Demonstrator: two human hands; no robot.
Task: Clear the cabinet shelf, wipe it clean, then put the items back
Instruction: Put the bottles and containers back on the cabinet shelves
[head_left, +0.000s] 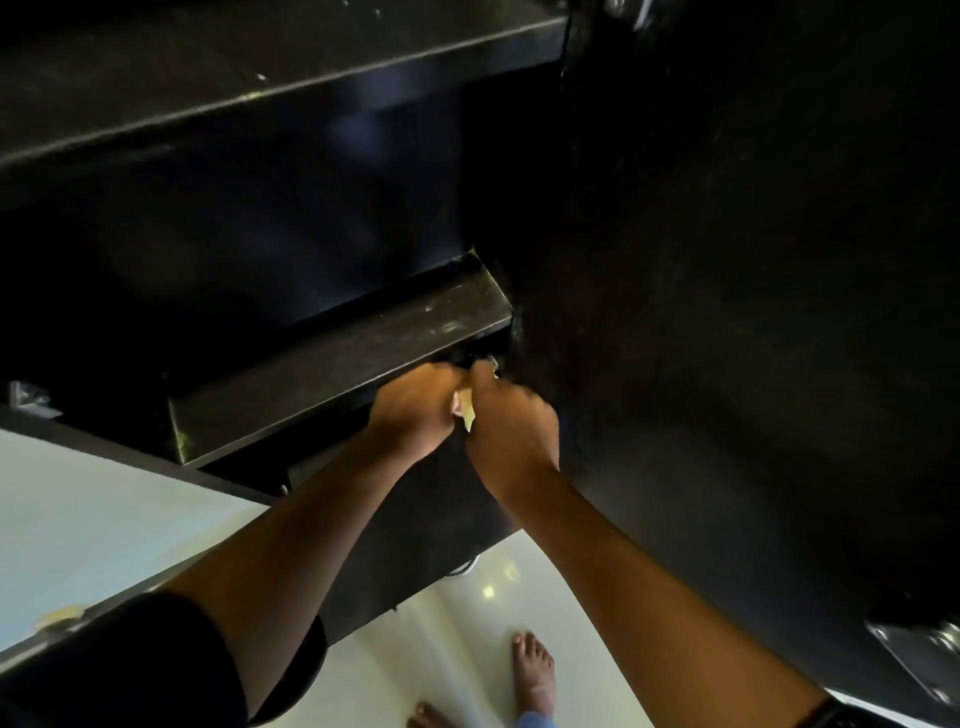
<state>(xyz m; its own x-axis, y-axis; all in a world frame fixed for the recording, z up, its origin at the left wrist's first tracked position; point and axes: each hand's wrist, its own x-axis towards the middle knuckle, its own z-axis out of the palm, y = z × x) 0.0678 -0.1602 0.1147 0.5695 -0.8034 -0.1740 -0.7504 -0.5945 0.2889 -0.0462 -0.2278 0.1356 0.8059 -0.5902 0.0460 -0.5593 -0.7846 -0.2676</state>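
A black cabinet fills the head view, with a scuffed dark shelf (343, 358) jutting out at mid-left and a higher shelf (270, 88) above it. Both hands reach under the right end of the lower shelf. My left hand (415, 410) is curled, its fingertips hidden under the shelf edge. My right hand (511, 431) is closed beside it, and a small pale yellowish item (467, 410) shows between the two hands. A small metallic bit (491, 361) glints just above my right knuckles. What lies deeper under the shelf is lost in darkness.
An open black cabinet door (727, 312) stands at the right, with a metal hinge (919, 654) low on it. Another hinge (31, 400) sits at the left edge. Glossy white floor (467, 649) lies below, with bare feet (535, 670) on it.
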